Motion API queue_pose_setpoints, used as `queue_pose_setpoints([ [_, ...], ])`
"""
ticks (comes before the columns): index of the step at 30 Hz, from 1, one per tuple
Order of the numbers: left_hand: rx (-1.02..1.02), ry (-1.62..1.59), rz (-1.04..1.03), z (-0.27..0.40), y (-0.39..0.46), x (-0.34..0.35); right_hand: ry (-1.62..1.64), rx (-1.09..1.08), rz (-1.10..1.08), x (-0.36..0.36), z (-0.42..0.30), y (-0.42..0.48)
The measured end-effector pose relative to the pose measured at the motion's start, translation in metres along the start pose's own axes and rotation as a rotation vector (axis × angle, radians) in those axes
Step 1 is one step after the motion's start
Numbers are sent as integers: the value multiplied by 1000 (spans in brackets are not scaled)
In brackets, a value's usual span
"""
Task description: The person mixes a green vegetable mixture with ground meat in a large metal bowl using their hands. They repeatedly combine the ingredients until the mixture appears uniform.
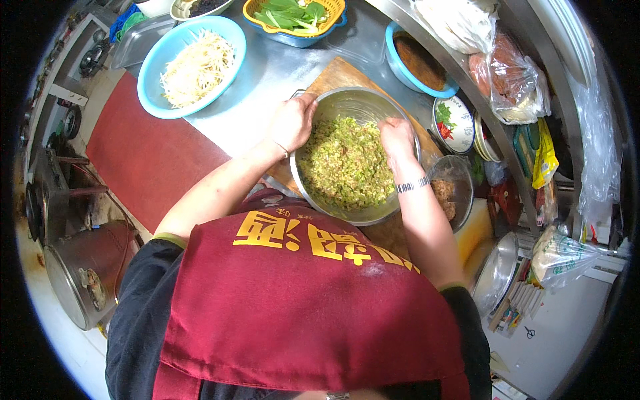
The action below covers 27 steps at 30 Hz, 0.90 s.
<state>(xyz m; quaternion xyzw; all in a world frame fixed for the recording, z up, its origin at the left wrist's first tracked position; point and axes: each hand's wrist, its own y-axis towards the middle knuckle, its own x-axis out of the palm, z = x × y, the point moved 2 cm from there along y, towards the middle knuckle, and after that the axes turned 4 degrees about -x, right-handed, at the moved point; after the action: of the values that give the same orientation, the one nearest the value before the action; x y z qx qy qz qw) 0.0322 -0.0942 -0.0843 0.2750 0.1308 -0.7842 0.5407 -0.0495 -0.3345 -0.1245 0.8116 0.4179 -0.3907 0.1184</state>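
Observation:
A stainless steel mixing bowl (344, 95) stands on a wooden cutting board (334, 70) right in front of me. Inside it lies a chopped green and pale filling (345, 165) with reddish-brown bits. My left hand (295, 120) grips the bowl's left rim, thumb side up. My right hand (397, 137) is inside the bowl at the right, its fingers curled down at the edge of the filling. Whether those fingers hold anything is hidden. Close to my right forearm is a clear bowl (462, 172) with a brown minced food in it.
Bean sprouts fill a blue basin (150, 102) at upper left. Leafy greens sit in a yellow basket (327, 30). A blue bowl of brown sauce (392, 60) and a bowl with herbs and red chili (467, 112) stand at right, below a metal shelf (480, 95) holding bagged food.

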Motion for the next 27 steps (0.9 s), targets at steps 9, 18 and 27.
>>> queue_pose_setpoints([
  [9, 85, -45, -122, -3, 29, 12, -133, -438, -374, 58, -88, -10],
  [18, 319, -70, -463, -10, 102, 52, -463, -1227, -615, 49, -77, -87],
  [27, 117, 9, -259, -4, 82, 31, 41, -615, -197, -43, -18, -107],
])
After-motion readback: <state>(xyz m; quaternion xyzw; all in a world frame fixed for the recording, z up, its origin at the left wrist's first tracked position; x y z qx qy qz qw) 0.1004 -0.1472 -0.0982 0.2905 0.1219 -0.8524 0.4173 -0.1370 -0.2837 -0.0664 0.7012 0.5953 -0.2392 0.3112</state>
